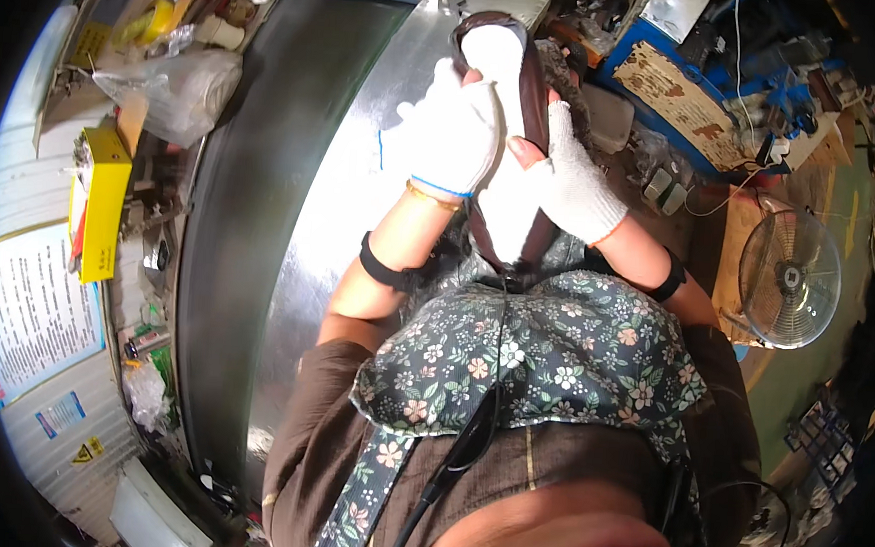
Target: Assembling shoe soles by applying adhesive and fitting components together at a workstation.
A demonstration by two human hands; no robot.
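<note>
A dark brown shoe upper is held lengthwise in front of me, one end pointing away and the other close to my apron. Its long white sole side faces up, with the brown edge standing around it. My left hand, in a white knit glove with bare fingertips, is closed on the left edge, its thumb near the white surface. My right hand, gloved likewise, grips the right edge lower down, thumb lying over the white part. The fingers beneath the shoe are hidden.
A shiny metal worktop and a dark green belt run along my left. Beyond them are a plastic bag and a yellow box. At right stand a fan and a blue-edged board with tools.
</note>
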